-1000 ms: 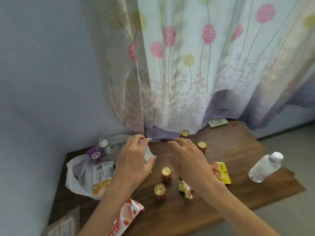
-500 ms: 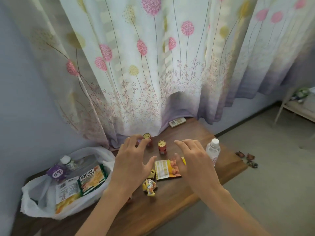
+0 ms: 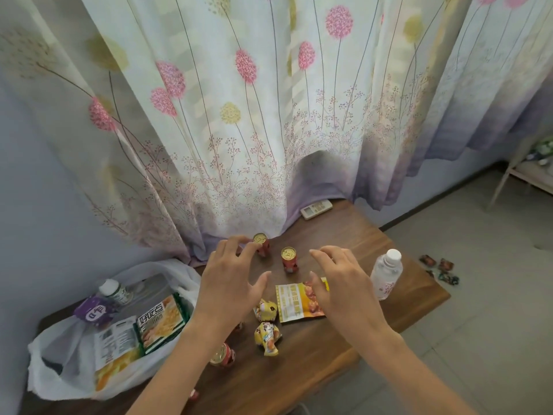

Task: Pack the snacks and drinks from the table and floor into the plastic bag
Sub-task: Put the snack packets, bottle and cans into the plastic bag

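A white plastic bag (image 3: 59, 375) lies open at the table's left end, with chip packets (image 3: 158, 323), a purple pack (image 3: 92, 311) and a small bottle (image 3: 115, 290) inside. My left hand (image 3: 230, 283) hovers open over the table, its fingertips near a red can (image 3: 261, 243). My right hand (image 3: 344, 283) is open above a yellow snack packet (image 3: 294, 302). A second red can (image 3: 289, 259) stands between my hands. Two small yellow wrapped snacks (image 3: 267, 336) and a third can (image 3: 223, 354) sit nearer me. A clear water bottle (image 3: 386, 274) stands at the right.
The wooden table (image 3: 344, 339) is pushed against a flowered curtain (image 3: 269, 115). A white remote (image 3: 316, 209) lies at the back. Small dark wrapped items (image 3: 440, 266) are scattered on the grey floor to the right. A pale stand leg (image 3: 505, 178) is at far right.
The view has swung right and pulled back, so the bag now sits further left. My left hand has come off the bag's rim and both hands hover open over the cans and snacks.
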